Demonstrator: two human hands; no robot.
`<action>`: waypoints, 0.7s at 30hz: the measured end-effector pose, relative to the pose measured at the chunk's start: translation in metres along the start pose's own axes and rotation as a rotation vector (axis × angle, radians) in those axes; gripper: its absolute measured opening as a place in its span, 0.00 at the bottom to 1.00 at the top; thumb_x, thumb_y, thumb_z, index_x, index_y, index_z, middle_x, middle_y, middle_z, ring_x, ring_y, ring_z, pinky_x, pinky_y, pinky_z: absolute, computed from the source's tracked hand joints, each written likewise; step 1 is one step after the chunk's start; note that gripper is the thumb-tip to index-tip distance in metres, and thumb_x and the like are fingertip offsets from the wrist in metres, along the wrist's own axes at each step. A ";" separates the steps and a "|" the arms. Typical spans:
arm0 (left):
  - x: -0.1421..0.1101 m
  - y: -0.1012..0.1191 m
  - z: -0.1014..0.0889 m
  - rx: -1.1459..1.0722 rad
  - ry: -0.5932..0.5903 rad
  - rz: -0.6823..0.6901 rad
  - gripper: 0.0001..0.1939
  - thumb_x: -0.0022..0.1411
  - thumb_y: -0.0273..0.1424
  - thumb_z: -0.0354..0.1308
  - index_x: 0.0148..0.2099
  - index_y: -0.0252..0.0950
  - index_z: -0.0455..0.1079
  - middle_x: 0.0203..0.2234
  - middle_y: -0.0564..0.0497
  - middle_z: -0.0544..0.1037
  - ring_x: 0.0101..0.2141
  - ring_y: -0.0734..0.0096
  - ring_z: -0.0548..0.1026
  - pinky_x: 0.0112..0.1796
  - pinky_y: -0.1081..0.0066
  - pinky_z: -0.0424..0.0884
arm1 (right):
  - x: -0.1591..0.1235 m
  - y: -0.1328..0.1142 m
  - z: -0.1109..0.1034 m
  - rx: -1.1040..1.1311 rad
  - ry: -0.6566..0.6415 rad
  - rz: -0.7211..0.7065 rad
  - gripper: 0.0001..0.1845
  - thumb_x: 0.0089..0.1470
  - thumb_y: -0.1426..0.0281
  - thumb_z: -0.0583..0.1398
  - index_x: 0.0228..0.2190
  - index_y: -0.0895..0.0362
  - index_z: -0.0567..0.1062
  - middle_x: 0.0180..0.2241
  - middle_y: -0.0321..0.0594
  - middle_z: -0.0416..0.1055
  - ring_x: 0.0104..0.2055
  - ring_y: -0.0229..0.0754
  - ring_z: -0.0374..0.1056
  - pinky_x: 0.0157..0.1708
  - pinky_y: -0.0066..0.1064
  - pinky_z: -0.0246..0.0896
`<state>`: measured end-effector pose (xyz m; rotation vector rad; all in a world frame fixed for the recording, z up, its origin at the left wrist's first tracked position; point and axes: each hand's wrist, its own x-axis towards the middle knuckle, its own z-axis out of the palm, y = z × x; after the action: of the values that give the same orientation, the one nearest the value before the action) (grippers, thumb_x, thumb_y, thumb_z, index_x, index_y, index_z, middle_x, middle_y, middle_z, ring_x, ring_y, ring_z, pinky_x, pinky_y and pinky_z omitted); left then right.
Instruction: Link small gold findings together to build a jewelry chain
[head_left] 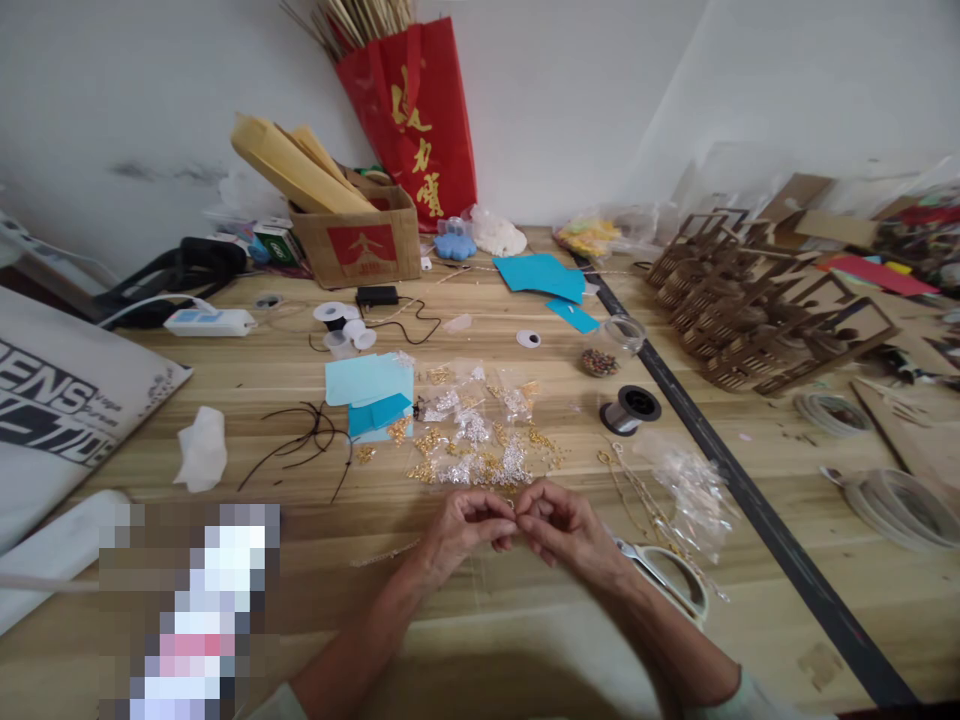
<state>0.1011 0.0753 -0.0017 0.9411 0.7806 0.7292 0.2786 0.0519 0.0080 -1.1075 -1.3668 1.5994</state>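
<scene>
From my remote seat I see both hands drawn to narrow pinches, tips meeting near the middle of the table (247, 375), toward its front edge. The left hand (472, 525) and right hand (559, 520) close thumb on finger over something small; a tiny gold-toned piece (511, 504) shows at the meeting point, but I can't make out which hand bears it. A thin chain (386, 553) lies beside the left wrist, and I can't tell whether it joins the piece.

For fingertip work this fine, I'd brace one pinch as the anchor and let the other make small turns, with wrists low and the meeting point in plain sight. A light grip should suit, since a part this small could spring away into the gold and silver findings (514, 460) just beyond the fingers.

Those findings bound the far side, so reaching toward the table's back edge risks scattering them. On the right, the scissors (675, 590) lie close against the forearm, with gold chains (637, 495) and clear plastic bags (694, 500) beyond; a sideways sweep could snag there. The easier room looks to be leftward, where wood shows between the wrist and the black cords (319, 440).
</scene>
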 end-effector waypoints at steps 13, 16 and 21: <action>0.000 0.002 -0.002 -0.086 -0.097 -0.053 0.30 0.43 0.31 0.71 0.49 0.33 0.66 0.20 0.56 0.74 0.20 0.77 0.71 0.24 0.76 0.69 | -0.001 -0.007 -0.007 -0.002 -0.257 0.070 0.17 0.56 0.61 0.60 0.43 0.57 0.76 0.27 0.38 0.74 0.18 0.29 0.58 0.16 0.20 0.54; -0.001 0.001 -0.003 -0.064 -0.146 -0.077 0.30 0.43 0.31 0.71 0.49 0.33 0.66 0.20 0.56 0.75 0.18 0.78 0.71 0.22 0.77 0.68 | -0.001 -0.009 -0.007 -0.007 -0.300 0.067 0.15 0.56 0.62 0.59 0.40 0.57 0.78 0.30 0.40 0.76 0.18 0.29 0.57 0.17 0.21 0.54; 0.000 0.000 -0.002 -0.070 -0.139 -0.086 0.30 0.42 0.32 0.72 0.48 0.33 0.66 0.22 0.53 0.77 0.18 0.77 0.71 0.21 0.77 0.66 | 0.000 -0.003 -0.007 -0.015 -0.225 -0.007 0.12 0.56 0.63 0.60 0.35 0.58 0.78 0.28 0.40 0.76 0.19 0.30 0.57 0.17 0.21 0.54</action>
<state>0.0996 0.0760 -0.0021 0.8801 0.6653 0.6055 0.2854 0.0546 0.0103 -0.9519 -1.5270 1.7532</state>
